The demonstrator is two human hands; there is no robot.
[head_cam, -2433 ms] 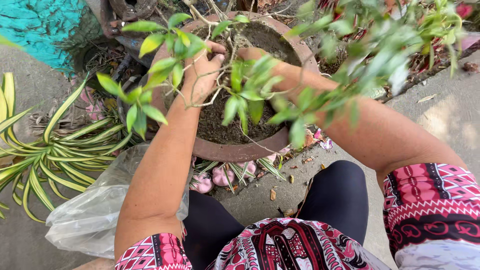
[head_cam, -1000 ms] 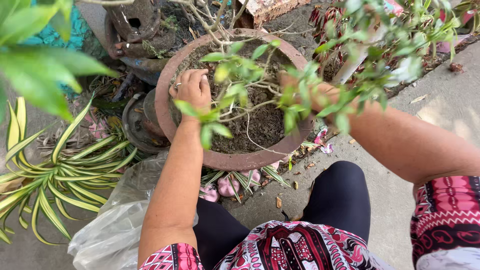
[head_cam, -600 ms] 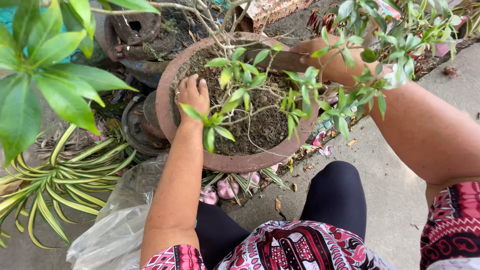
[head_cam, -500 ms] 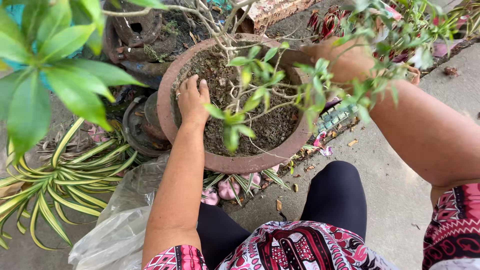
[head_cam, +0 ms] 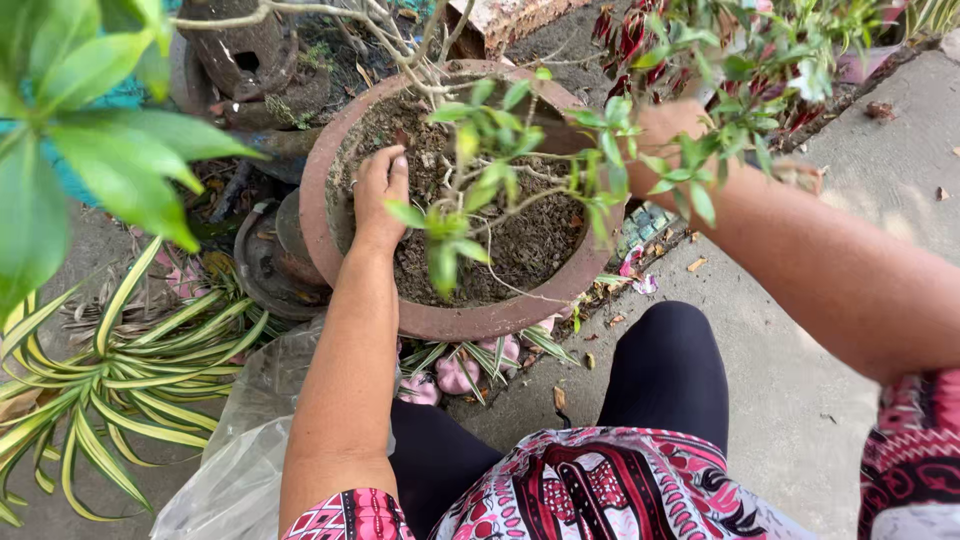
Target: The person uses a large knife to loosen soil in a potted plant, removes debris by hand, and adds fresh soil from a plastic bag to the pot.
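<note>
A round, reddish-brown clay pot (head_cam: 440, 322) filled with dark soil (head_cam: 520, 245) sits on the ground just ahead of the person's knees, and a thin-stemmed shrub with small green leaves (head_cam: 480, 180) grows out of it. The left hand (head_cam: 378, 190) lies inside the pot at its left side, palm down on the soil, its fingers close together and curled slightly into the earth near the base of the stems; it grips nothing that can be made out. The right hand (head_cam: 660, 125) reaches to the pot's far right rim, but leafy twigs cover most of it, so I cannot tell how its fingers are set or whether they hold anything. To the left of the pot lies a striped yellow-green plant with long, narrow leaves (head_cam: 120, 380), and beside the left forearm sits a crumpled clear plastic bag (head_cam: 240, 450). Behind the pot stand dark, weathered empty pots (head_cam: 240, 50). The grey concrete pavement (head_cam: 800, 380) spreads to the right, dotted with dry leaf bits.
</note>
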